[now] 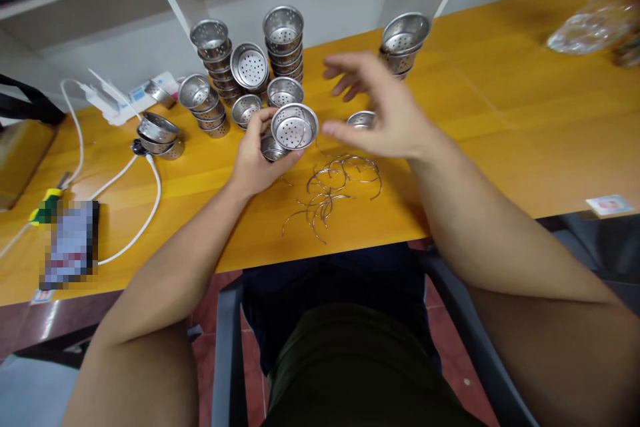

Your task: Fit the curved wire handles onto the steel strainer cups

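A person's left hand is holding a perforated metal cup above a yellow table while the spread right hand is hovering beside it; curved wires are lying nearby, stacked cups standing behind.

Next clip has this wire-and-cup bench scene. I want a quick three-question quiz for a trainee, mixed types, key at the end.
1. Which hand holds a cup?
2. True or false: the right hand is closed tightly around a cup.
3. Fill in: the loose ___ lie on the table between the forearms.

Key: 1. The left hand. 2. False; it is open, thumb and fingers apart. 3. Wires.
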### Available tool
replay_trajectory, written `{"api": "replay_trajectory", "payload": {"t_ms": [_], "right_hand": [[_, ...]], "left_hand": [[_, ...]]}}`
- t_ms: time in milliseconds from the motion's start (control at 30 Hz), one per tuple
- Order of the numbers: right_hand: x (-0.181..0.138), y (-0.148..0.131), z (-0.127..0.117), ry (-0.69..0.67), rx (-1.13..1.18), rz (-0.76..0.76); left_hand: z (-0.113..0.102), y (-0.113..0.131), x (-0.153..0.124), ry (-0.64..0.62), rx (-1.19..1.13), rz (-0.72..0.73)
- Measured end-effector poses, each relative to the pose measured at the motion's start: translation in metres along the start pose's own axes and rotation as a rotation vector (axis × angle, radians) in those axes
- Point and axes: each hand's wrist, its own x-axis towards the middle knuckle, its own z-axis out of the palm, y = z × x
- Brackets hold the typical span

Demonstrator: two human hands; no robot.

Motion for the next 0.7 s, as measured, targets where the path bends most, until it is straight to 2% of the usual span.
{"api": "replay_trajectory", "payload": {"t_ms": [67, 133, 200, 300, 433, 567, 700], "right_hand": [[-0.002, 0.002, 0.018, -0.143, 0.099, -0.124], [-0.002, 0.005, 0.029, -0.159, 0.092, -0.133], [0.000, 0.010, 0.030, -0.121, 0.050, -0.095], [0.004, 0.023, 0.015, -0.035, -0.040, -0.025], [0.012, 0.057, 0.000, 0.081, -0.158, 0.196], [0.020, 0.086, 0.015, 0.010, -0.251, 0.304], [0.027, 0.087, 0.036, -0.041, -0.324, 0.348]], "left_hand": [[0.002, 0.007, 0.000, -0.013, -0.002, 0.001], [0.002, 0.009, 0.000, -0.023, 0.013, 0.001], [0.002, 0.008, -0.001, -0.020, 0.034, -0.011], [0.002, -0.001, -0.002, -0.004, 0.060, -0.041], [0.003, -0.010, -0.004, -0.022, 0.067, -0.043], [0.006, -0.008, -0.005, -0.043, 0.042, 0.005], [0.006, -0.004, -0.004, -0.067, 0.051, 0.003]]}}
